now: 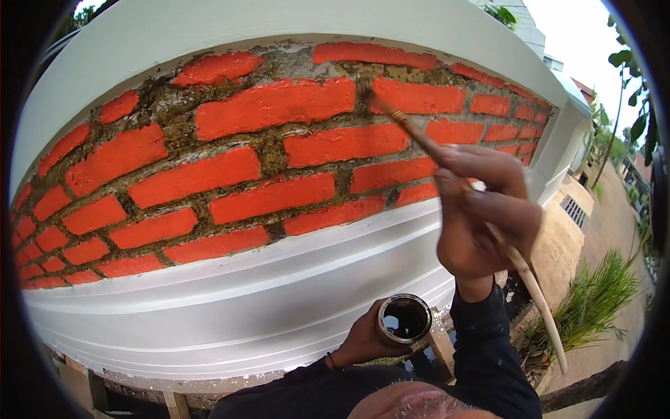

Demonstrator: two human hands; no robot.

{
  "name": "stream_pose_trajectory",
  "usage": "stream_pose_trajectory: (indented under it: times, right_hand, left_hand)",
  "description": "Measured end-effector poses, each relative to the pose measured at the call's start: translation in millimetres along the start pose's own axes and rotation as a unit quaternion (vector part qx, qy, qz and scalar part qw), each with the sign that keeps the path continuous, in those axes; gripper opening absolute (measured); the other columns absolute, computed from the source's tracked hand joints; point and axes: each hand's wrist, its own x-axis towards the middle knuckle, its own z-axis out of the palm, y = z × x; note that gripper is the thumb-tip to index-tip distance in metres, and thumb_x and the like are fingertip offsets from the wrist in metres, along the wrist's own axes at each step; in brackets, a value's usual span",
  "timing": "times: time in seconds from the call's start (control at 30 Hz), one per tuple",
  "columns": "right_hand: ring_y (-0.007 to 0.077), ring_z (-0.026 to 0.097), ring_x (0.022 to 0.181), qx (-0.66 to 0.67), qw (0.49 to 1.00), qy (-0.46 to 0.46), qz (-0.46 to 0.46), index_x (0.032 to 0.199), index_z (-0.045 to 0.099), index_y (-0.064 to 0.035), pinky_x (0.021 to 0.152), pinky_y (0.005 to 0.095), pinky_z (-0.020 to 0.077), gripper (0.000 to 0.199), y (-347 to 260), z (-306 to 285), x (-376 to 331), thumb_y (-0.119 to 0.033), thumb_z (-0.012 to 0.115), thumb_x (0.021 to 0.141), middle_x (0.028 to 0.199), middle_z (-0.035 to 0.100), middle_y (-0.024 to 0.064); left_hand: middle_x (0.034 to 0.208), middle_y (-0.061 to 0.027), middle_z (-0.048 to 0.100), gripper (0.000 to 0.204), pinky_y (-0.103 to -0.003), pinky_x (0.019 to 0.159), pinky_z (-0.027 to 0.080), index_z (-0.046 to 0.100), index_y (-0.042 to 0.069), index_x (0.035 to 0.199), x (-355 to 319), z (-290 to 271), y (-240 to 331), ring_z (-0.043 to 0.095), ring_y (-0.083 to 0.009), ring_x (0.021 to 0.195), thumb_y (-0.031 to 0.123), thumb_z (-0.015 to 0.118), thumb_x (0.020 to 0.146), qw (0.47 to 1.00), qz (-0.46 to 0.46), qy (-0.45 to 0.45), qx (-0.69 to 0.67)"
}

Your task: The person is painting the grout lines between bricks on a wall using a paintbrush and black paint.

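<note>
A long thin paintbrush (417,135) is pinched in the fingers of my right hand (485,213). Its dark tip touches the mortar joint between two orange-red bricks in an upper row of the brick wall (276,108). The pale rear end of the handle curves down past my wrist. Lower down, in front of the white wall base, my left hand (366,339) is wrapped round an open jar (404,319) with dark liquid inside. Several joints on the left look dark brown and wet; others toward the right are grey.
A white frame (279,19) borders the bricks above, and a white ledged base (230,307) runs below. At the right stand a tufted green plant (593,300), a drain grate (574,211) and a paved path (611,216). A dark branch (583,385) lies low right.
</note>
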Motion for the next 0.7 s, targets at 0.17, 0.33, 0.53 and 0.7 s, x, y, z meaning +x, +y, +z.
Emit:
stream_pose_trajectory:
  times: [0.17, 0.33, 0.53, 0.7]
  right_hand:
    - [0.0324, 0.074, 0.096, 0.017, 0.999, -0.037, 0.021, 0.099, 0.049, -0.0071, 0.083, 0.0413, 0.0636, 0.035, -2.3, -14.2, -13.6, 0.011, 0.076, 0.089, 0.101, 0.073, 0.0229]
    - [0.0329, 0.075, 0.1, 0.079, 0.997, 0.0, -0.018, 0.105, 0.045, -0.0072, 0.083, 0.0396, 0.0657, 0.032, -1.1, -0.6, 18.2, 0.011, 0.07, 0.095, 0.106, 0.071, 0.0252]
    - [0.029, 0.075, 0.1, 0.033, 0.999, 0.014, 0.017, 0.104, 0.049, -0.004, 0.085, 0.038, 0.0654, 0.028, 17.0, 0.9, 13.6, 0.012, 0.07, 0.095, 0.103, 0.073, 0.0241]
    - [0.0291, 0.075, 0.098, 0.022, 0.999, 0.04, 0.031, 0.102, 0.046, -0.0045, 0.086, 0.0378, 0.0651, 0.03, 3.9, 3.6, 17.3, 0.012, 0.07, 0.095, 0.101, 0.072, 0.0252]
  left_hand:
    - [0.142, -0.0122, 0.063, 0.103, -0.039, 0.113, 0.048, 0.046, 0.008, 0.15, -1.3, -1.1, 1.8, 0.061, -0.0245, 0.132, 0.035, 0.101, 0.067, 1.0, 0.0, 0.001, -0.02]
    - [0.142, -0.0116, 0.063, 0.104, -0.039, 0.114, 0.047, 0.047, 0.007, 0.15, -3.2, -2.9, 5.0, 0.061, -0.0239, 0.132, 0.033, 0.101, 0.066, 1.0, -0.008, 0.001, -0.017]
    - [0.141, -0.0116, 0.063, 0.102, -0.038, 0.113, 0.048, 0.047, 0.008, 0.15, -2.6, -1.9, -0.6, 0.062, -0.0243, 0.131, 0.034, 0.101, 0.067, 0.999, 0.015, 0.017, -0.035]
    - [0.141, -0.0117, 0.064, 0.102, -0.039, 0.112, 0.049, 0.047, 0.007, 0.149, -4.6, -5.0, 4.2, 0.062, -0.0238, 0.13, 0.036, 0.101, 0.067, 1.0, 0.02, 0.009, -0.018]
